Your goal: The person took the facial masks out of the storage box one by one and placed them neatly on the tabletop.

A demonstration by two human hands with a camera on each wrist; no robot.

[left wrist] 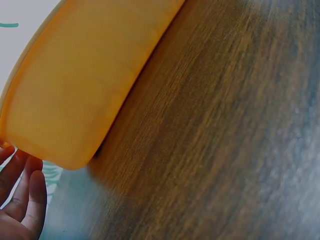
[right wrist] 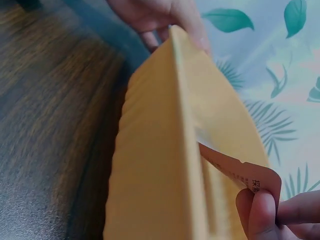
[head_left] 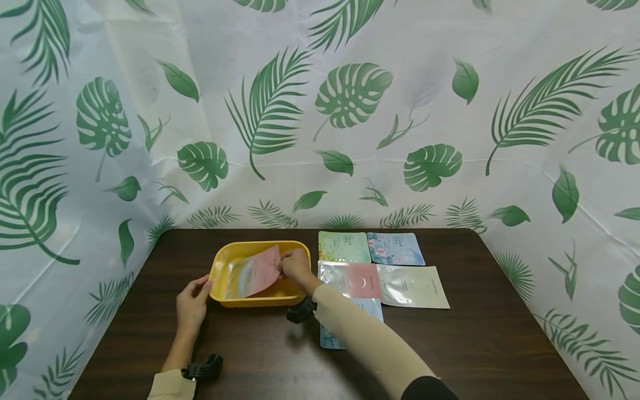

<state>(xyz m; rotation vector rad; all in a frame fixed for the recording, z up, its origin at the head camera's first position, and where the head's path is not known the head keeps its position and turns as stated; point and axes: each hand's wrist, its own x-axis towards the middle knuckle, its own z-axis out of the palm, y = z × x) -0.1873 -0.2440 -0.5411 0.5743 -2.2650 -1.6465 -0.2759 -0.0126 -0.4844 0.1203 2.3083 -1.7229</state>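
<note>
A yellow plastic basin (head_left: 255, 303) stands on the left half of the table. My left hand (head_left: 191, 303) holds its left rim, with the fingers (left wrist: 34, 195) at the outer wall in the left wrist view. My right hand (head_left: 296, 264) pinches the top edge of a pink and silver sheet mask packet (head_left: 260, 271) between thumb and fingers. The packet leans at a slant inside the basin, its lower end toward the left. The right wrist view shows the packet's pink corner (right wrist: 265, 177) rising above the rim, held by the fingertips.
Right of the basin lie a green packet (head_left: 345, 247), a blue floral packet (head_left: 396, 249), a pink and silver packet (head_left: 362, 280) and a cream packet (head_left: 415, 286). Another blue packet (head_left: 330, 336) is partly under my right forearm. A leaf-patterned cloth (head_left: 350, 183) hangs behind the table.
</note>
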